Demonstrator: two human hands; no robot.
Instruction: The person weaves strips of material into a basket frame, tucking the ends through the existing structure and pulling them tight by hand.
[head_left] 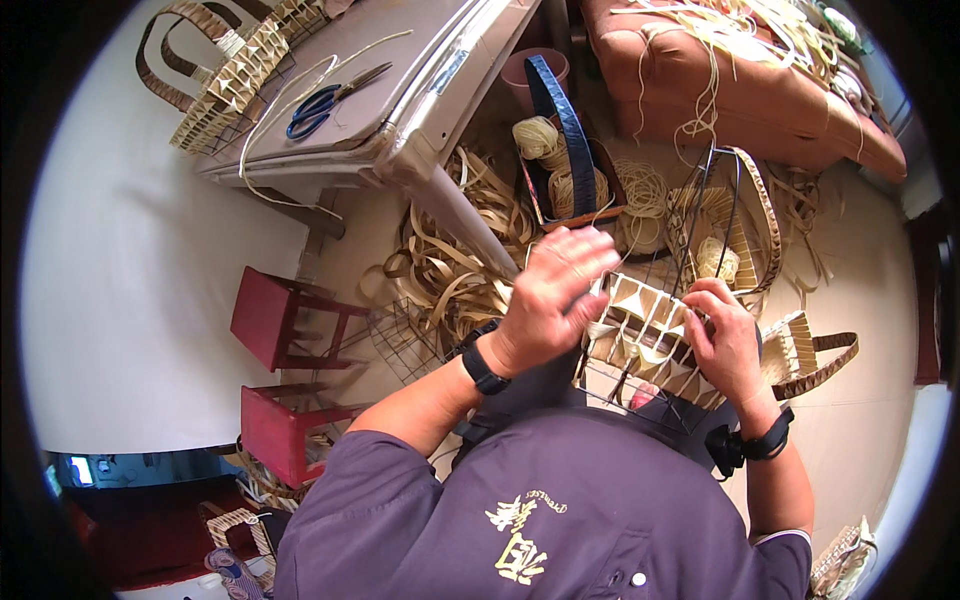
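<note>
A half-woven basket (650,335) with a thin dark wire frame and pale woven strips rests over my lap. My right hand (725,335) grips its right edge, fingers bent over the rim. Above the basket's left end is my left hand (555,290), its thumb apart from the other fingers. Those fingertips are slightly blurred, and I make out nothing held in them. Pale cord crosses the strips along the basket's side. Just beyond stands another wire-framed basket (765,215) with a brown braided handle and a ball of cord (717,258) inside.
Scissors (325,105) with blue handles and a finished basket (235,80) are on the table (390,60) at upper left. Loose strips (450,260) heap on the floor. Two red stools (275,320) stand left. A dark-handled basket (570,150) holds cord balls. An orange sofa (740,90) carries strips.
</note>
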